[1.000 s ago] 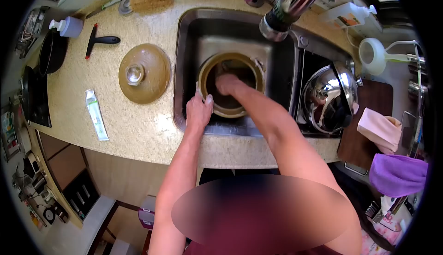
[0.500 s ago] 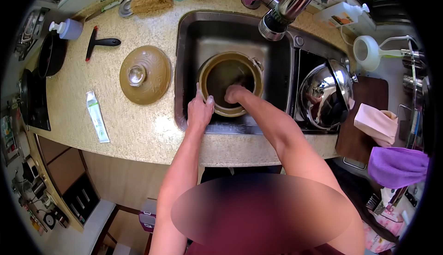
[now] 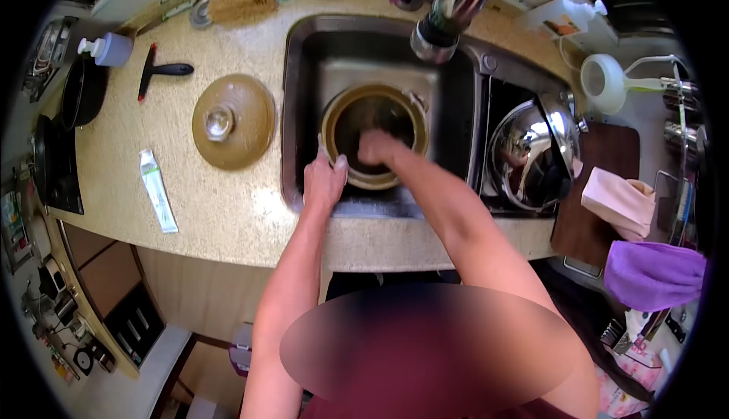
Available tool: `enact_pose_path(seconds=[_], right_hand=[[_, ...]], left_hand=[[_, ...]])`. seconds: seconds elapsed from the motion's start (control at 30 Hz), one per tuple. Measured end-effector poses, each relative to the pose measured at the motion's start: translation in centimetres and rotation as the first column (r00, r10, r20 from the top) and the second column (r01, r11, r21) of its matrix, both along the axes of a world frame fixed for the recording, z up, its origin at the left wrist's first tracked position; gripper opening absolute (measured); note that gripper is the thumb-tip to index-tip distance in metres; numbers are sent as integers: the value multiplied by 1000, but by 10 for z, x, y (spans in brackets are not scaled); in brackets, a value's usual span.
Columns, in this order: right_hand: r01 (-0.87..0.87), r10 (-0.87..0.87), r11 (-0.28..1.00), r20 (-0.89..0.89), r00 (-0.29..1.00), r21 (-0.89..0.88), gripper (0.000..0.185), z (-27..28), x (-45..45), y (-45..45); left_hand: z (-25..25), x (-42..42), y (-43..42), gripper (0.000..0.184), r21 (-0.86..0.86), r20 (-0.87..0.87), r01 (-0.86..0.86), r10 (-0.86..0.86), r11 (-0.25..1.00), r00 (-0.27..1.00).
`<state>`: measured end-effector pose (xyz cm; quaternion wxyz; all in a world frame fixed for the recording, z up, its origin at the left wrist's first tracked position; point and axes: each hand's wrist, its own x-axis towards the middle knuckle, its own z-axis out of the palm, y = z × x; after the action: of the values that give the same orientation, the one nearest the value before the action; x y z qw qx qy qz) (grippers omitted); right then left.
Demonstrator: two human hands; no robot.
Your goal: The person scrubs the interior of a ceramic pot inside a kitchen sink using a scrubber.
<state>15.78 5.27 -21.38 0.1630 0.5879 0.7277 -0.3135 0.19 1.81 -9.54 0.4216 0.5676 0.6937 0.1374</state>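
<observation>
Brown pot [image 3: 374,90] sits in the left basin [image 3: 364,68], our left hand [image 3: 325,182] gripping its edge, and our right hand [image 3: 377,148] just slid slightly farward, so we're seemingly mid-job inside, can't tell its grip though.

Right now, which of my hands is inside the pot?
Your right hand is inside the pot; your left hand is only at its near left edge.
</observation>
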Motion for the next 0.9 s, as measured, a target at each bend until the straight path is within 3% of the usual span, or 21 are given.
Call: enact_pose_path(seconds=[0.03, 0.1, 0.13, 0.17, 0.2, 0.23, 0.27, 0.3, 0.33, 0.37, 0.4, 0.47, 0.5, 0.53, 0.57, 0.63, 0.67, 0.7, 0.73, 0.83, 0.9], right_hand=[[27, -24, 980, -19, 1000, 196, 39, -2, 3, 0], [93, -72, 821, -58, 996, 564, 42, -7, 8, -1], [-44, 45, 998, -9, 999, 49, 48, 39, 12, 35], [-162, 171, 859, -27, 985, -485, 59, 63, 13, 61], [-134, 127, 795, -54, 990, -592, 70, 58, 12, 76], [-128, 116, 786, -60, 991, -604, 70, 54, 10, 55], [-109, 103, 888, -37, 994, -446, 69, 53, 7, 33], [-93, 94, 963, -8, 996, -253, 67, 47, 5, 21], [-33, 30, 998, 63, 998, 54, 66, 44, 3, 1], [-46, 47, 998, 37, 998, -48, 69, 37, 12, 9], [-190, 217, 898, 22, 976, -398, 72, 31, 19, 49], [-74, 92, 792, -2, 996, -605, 66, 65, 21, 73], [-71, 84, 784, -7, 996, -616, 66, 44, 14, 33], [-46, 52, 995, 59, 997, -88, 53, 3, 8, -7], [-122, 116, 978, 45, 992, 171, 45, -2, 11, -7], [-218, 171, 710, 136, 976, 670, 36, 1, 15, -6], [-333, 325, 921, 73, 943, 203, 41, 4, 23, 33], [-414, 417, 851, -65, 907, -323, 50, 24, 26, 51], [-100, 88, 944, -54, 995, -313, 56, 50, 25, 57], [-90, 85, 979, -37, 996, -182, 55, 39, 17, 20], [-67, 60, 992, 64, 996, 105, 41, 23, 7, 12]], left_hand=[[2, 2, 1, 43, 12, 6, -3, 3, 1000, 1000], [1, 2, 1, 43, 18, 14, -34, 33, 999, 999], [3, 2, 1, 45, 0, 20, -32, 32, 999, 999], [3, 2, 1, 45, -5, 19, -39, 39, 999, 999], [2, 1, 6, 46, -24, 35, -34, 35, 999, 999], [4, 0, 1, 47, -58, 48, -19, 21, 998, 999], [6, 0, -1, 47, -54, 49, -11, 14, 998, 999], [2, 1, 2, 46, -15, 48, -15, 15, 1000, 999], [2, 1, 1, 45, 7, 43, -26, 25, 1000, 999], [0, 0, 1, 45, 8, 41, -30, 30, 1000, 999], [-1, 1, 2, 45, 24, 45, -30, 29, 999, 999], [4, 2, 0, 45, 0, 32, -30, 30, 1000, 999], [4, 0, -7, 45, -14, 27, -23, 23, 1000, 999], [2, 0, -7, 45, 7, 21, -18, 18, 1000, 1000], [1, 2, 0, 46, 42, 18, -16, 15, 999, 1000], [2, 1, -2, 45, 29, 29, -30, 29, 999, 999], [0, 2, -1, 45, 20, 43, -40, 39, 999, 998], [0, 2, -5, 45, 8, 42, -40, 40, 999, 998], [-2, 1, -2, 45, 24, 44, -27, 26, 999, 999], [-1, 0, -4, 44, 33, 48, -11, 10, 999, 999], [-1, 0, -3, 44, 32, 57, -41, 39, 999, 998]])
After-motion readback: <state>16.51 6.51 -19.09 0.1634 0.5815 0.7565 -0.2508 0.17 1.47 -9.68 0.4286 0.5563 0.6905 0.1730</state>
